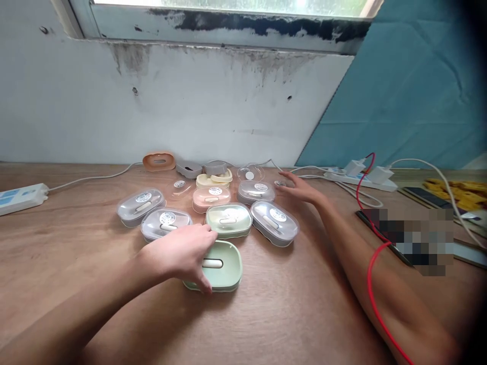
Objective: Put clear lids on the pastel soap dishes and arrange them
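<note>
My left hand (186,256) grips the left end of a green box (224,266) with a white bar on top and no clear cover over it. Just behind it stands a green box with a clear lid (229,220). My right hand (299,188) reaches to the back, its fingers spread beside a clear lid (279,183) with a round label. Lidded grey boxes stand left (140,207) and right (276,223) of the green ones, and a pink box (211,198) sits behind. Whether the right fingertips touch the clear lid is hard to tell.
Along the wall lie an orange tray (159,161), grey trays (189,169) and cream parts (213,179). Power strips stand at the left (23,197) and right (361,178). A red cable (370,284) crosses over my right forearm, near a phone (384,238).
</note>
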